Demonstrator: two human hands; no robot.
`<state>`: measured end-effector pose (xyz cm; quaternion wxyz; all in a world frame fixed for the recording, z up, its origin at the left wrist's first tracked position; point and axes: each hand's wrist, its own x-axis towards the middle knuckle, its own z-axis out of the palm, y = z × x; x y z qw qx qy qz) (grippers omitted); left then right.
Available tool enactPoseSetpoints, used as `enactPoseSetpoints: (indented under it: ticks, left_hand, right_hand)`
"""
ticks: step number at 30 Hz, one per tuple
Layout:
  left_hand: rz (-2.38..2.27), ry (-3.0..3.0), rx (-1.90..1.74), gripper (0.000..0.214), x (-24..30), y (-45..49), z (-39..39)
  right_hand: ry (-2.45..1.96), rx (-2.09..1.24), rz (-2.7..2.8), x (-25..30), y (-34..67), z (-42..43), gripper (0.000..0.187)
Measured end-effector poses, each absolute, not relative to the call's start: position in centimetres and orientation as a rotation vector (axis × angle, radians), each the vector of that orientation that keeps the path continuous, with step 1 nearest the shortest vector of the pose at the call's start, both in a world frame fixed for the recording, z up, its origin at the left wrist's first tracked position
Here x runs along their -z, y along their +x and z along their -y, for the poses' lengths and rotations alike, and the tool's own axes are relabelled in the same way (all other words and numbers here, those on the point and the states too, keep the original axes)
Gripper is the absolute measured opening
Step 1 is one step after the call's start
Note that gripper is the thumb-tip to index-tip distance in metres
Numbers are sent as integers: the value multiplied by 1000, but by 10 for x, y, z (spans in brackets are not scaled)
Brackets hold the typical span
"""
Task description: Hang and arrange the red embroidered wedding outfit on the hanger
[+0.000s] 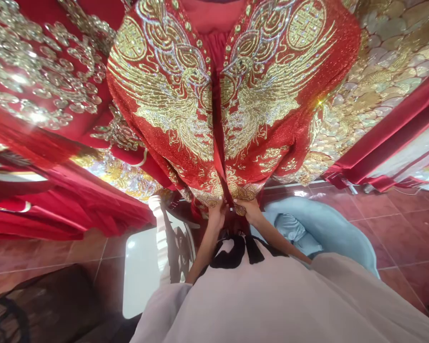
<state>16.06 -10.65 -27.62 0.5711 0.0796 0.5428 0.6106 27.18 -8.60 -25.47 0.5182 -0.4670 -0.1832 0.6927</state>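
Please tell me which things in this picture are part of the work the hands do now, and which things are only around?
In the work:
- red embroidered jacket, pinched at its lower front opening
- left hand and right hand, each with a grip on one hem edge

Only around:
- other red and gold garments
- light blue chair
- white table
- red tiled floor

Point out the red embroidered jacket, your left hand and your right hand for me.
red embroidered jacket [186, 109]: head view, on the gold bird embroidery of its left panel.
left hand [217, 214]: head view, middle of the hand at the jacket's bottom hem.
right hand [249, 209]: head view, back of the hand at the hem's centre opening.
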Motion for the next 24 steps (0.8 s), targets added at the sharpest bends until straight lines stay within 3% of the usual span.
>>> enactPoseSetpoints:
  ticks: [12, 19, 24]
  left_hand:
    - [-1084, 228, -1599, 35, 268, 188, 105]
    - [-1131, 318, -1702, 56, 277, 196, 109]
    - [-1134, 332, -1679, 54, 284, 196, 109]
  right_hand:
    - [-1045, -1693, 333, 253, 266, 88, 49]
    - [-1062, -1689, 334, 258, 258, 80, 45]
    - [-1106, -1710, 397, 265, 261, 74, 48]
